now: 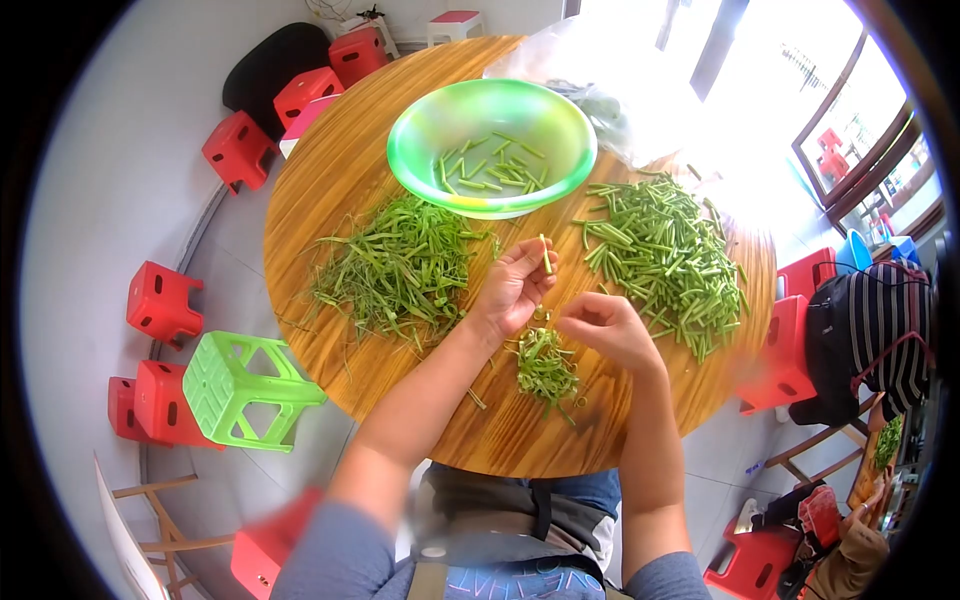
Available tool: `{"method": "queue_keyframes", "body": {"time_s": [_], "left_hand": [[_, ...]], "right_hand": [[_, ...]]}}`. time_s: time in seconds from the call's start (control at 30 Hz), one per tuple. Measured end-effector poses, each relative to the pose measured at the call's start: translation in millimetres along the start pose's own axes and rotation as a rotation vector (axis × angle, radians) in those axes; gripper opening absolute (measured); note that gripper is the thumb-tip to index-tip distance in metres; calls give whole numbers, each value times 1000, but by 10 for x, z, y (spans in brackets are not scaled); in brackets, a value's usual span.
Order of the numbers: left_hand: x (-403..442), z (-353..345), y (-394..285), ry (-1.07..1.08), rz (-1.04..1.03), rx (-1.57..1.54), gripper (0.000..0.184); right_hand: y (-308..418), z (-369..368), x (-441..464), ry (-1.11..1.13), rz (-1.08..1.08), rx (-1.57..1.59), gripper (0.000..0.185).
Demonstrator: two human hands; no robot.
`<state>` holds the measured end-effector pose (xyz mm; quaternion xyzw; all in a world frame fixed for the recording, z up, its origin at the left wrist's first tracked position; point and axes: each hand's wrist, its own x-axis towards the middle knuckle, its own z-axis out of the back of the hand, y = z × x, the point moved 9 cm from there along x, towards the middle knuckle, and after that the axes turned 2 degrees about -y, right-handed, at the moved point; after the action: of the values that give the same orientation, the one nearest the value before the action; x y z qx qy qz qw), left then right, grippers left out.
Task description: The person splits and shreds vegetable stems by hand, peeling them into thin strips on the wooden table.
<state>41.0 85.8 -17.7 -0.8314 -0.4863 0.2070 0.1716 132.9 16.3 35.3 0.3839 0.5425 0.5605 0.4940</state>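
Observation:
My left hand (518,284) pinches a short green stem piece (546,254) upright between thumb and fingers, just below the green plastic basin (403,160). To its right, my right hand (606,325) has its thumb and fingertips drawn together; whatever they hold, if anything, is too small to make out. Below and between the hands lies a small pile of green scraps (545,370). A heap of cut stems (665,255) spreads to the right, and a leafy heap (405,265) lies to the left. Several cut stem pieces (505,168) rest inside the basin.
A clear plastic bag (600,105) sits behind the basin on the round wooden table (330,190). Red stools (165,303) and a green stool (235,385) stand on the floor at left. A person in striped clothing (880,330) and another person (850,560) are at the right.

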Motion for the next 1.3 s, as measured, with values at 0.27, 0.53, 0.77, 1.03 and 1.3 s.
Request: {"method": "queue_keyframes", "body": {"time_s": [0.27, 0.53, 0.77, 1.03, 1.3], "left_hand": [[-36, -61, -48, 10, -53, 100, 28], [-106, -152, -89, -15, -156, 416, 29], [-111, -160, -138, -59, -234, 556, 30], [-127, -248, -117, -41, -259, 721, 29], [-132, -227, -95, -28, -206, 725, 30]], "right_hand": [[111, 207, 42, -312, 282, -228, 14], [307, 163, -26, -417, 435, -402, 12], [316, 122, -37, -364, 451, -476, 11], [339, 77, -49, -338, 435, -502, 10], [365, 100, -56, -419, 445, -508, 10]]}}
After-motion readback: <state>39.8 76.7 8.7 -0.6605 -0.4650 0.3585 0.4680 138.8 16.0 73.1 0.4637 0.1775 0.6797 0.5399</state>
